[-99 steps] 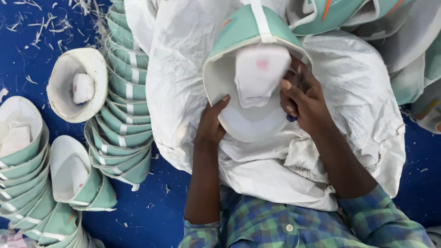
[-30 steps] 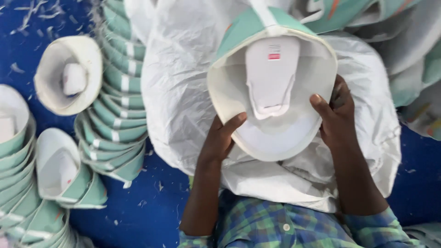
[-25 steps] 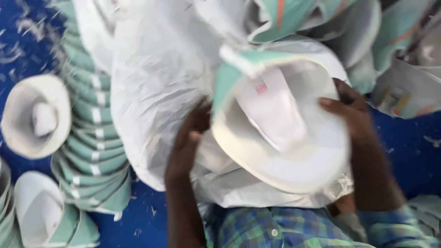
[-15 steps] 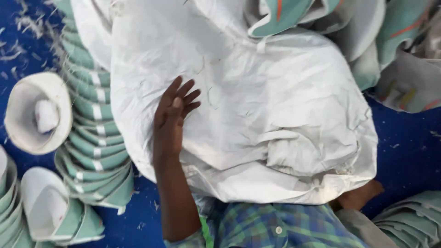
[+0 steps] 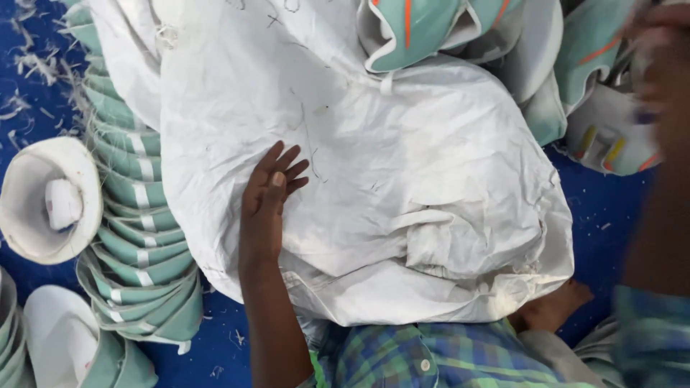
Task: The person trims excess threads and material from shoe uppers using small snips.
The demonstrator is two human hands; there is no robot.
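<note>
My left hand lies flat on a big white woven sack over my lap, fingers spread, holding nothing. My right hand is raised at the far upper right, blurred, close to a heap of green and white shoe uppers. Whether it grips one is unclear. Another green upper with orange stripes rests on the sack's top edge.
A long stack of nested green and white uppers curves down the left side on the blue floor. One upper lies open with its white inside up, and more sit at the lower left. Thread scraps litter the floor. A bare foot shows under the sack.
The upper I held in both hands over the sack is gone from there. My right hand swung up to the right-hand heap, and my left hand settled flat on the sack.
</note>
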